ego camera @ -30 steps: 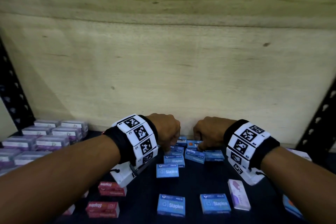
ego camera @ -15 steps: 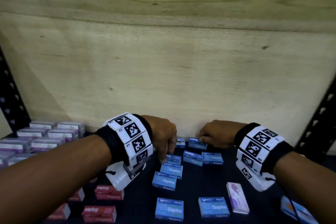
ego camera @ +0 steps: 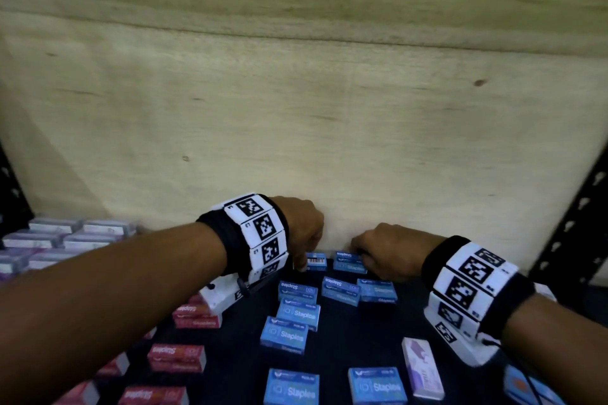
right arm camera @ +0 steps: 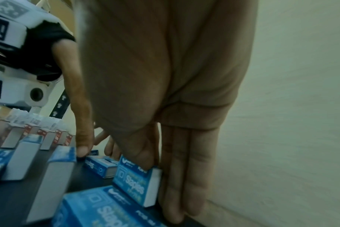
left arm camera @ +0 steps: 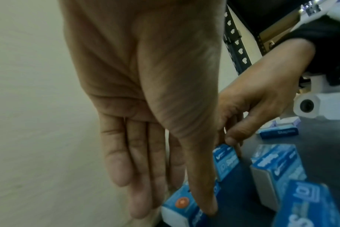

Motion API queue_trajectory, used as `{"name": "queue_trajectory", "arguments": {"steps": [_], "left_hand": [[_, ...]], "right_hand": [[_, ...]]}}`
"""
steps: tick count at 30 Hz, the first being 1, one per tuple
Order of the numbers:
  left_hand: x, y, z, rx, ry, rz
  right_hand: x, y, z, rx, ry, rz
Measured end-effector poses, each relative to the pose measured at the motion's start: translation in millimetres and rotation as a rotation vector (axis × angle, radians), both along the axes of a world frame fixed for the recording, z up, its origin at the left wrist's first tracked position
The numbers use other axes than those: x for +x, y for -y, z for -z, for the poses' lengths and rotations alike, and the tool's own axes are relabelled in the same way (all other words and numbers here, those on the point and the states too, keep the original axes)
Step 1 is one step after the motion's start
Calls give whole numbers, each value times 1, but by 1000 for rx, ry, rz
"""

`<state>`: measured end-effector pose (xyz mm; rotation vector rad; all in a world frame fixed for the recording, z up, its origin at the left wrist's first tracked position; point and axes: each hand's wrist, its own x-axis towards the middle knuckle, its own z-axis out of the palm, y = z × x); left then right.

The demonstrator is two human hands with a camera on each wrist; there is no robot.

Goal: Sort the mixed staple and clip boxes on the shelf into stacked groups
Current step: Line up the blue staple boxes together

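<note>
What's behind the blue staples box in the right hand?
The right hand's fingers, then the plywood back wall. Shelf surface behind the blue staples box is hidden.

So the shelf [ego camera: 345, 348] is a dark board with a pale plywood back. Blue staple boxes [ego camera: 297, 314] lie scattered across the middle, red boxes [ego camera: 176, 358] front left, purple-white boxes [ego camera: 62, 240] grouped far left, and one purple box [ego camera: 422, 368] lies front right.

back: plywood panel [ego camera: 296, 125] | uprights: black perforated steel [ego camera: 572, 240] | light: dim
</note>
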<state>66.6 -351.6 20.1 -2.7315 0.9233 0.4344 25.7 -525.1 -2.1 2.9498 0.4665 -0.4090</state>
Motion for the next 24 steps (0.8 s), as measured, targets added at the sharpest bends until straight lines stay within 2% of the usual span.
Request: {"name": "queue_trajectory", "arguments": {"steps": [8, 13, 21, 24], "left_hand": [[1, 8, 5, 82, 56, 100], [0, 6, 9, 76, 89, 118], [0, -2, 2, -47, -86, 35], [1, -5, 3, -61, -92, 25]], "right_hand": [[2, 5, -1, 89, -9, 36], [2, 6, 0, 67, 20, 55], [-1, 15, -3, 21, -2, 58], [-2, 17, -6, 31, -12, 48]]}}
